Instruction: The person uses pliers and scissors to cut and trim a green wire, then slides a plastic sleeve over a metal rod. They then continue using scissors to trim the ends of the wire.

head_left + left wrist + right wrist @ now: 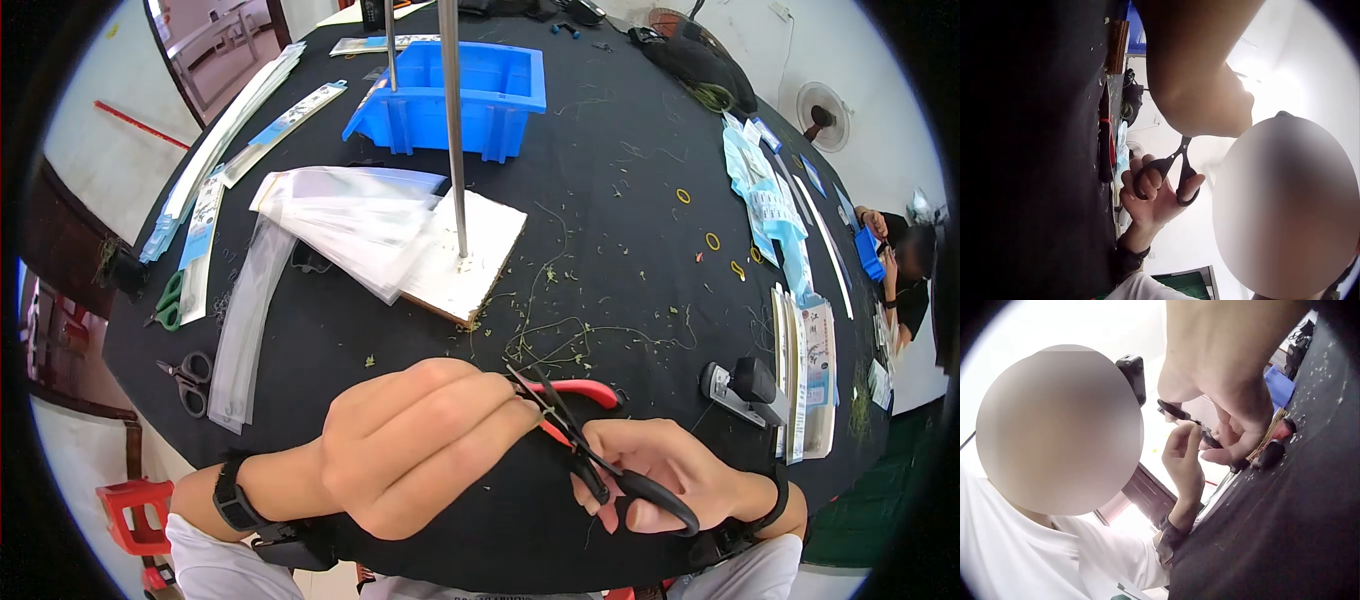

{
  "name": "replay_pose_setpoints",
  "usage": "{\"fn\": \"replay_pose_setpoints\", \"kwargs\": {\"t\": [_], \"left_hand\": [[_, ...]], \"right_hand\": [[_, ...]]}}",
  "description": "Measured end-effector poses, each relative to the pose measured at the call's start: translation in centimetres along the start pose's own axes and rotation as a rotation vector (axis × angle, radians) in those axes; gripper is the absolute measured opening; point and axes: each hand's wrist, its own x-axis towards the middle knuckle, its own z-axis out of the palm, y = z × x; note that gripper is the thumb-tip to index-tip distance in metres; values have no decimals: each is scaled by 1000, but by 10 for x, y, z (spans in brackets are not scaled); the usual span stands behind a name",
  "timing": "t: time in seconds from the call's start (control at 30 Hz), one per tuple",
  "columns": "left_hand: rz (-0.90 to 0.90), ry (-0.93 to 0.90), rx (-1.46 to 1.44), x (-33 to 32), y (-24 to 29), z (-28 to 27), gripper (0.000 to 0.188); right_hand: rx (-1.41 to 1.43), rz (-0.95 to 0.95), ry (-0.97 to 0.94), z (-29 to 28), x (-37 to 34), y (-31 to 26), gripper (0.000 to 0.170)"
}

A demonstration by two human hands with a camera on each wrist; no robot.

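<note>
Black scissors (585, 450) are held in my right hand (665, 475), with the thumb and fingers through the loops and the blades apart. In the left wrist view the scissors (1179, 156) show their loops spread. My left hand (430, 440) has its thumb and fingertips pinched together right at the blades. Something small and thin is between those fingertips, mostly hidden; I cannot tell what it is. Behind the scissors on the black table lies a tool with red handles (580, 390), partly covered. In the right wrist view the left hand (1185, 459) meets the scissors (1207, 434).
Ahead is a white board (480, 250) with a metal rod (452, 130), beside clear plastic sleeves (340, 215). A blue bin (460, 110) stands behind. Green-handled scissors (170, 300) and dark scissors (190, 380) lie left; a stapler (740, 390) sits right. Thread and green scraps (560, 340) lie mid-table.
</note>
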Motion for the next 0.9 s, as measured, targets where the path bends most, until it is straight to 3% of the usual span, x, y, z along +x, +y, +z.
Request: {"fn": "replay_pose_setpoints", "kwargs": {"t": [0.23, 0.33, 0.73, 0.83, 0.9], "left_hand": [[-3, -8, -2, -3, 3, 2, 35], [54, 143, 46, -3, 1, 15, 26], [18, 148, 31, -4, 5, 18, 26], [-67, -12, -3, -3, 12, 7, 32], [-56, 83, 4, -4, 9, 14, 27]], "right_hand": [[-314, -129, 81, 6, 6, 3, 34], [-385, -181, 134, 10, 8, 6, 36], [-683, -340, 239, 10, 10, 12, 40], [-654, -266, 268, 12, 8, 14, 42], [-705, -283, 276, 13, 8, 14, 46]]}}
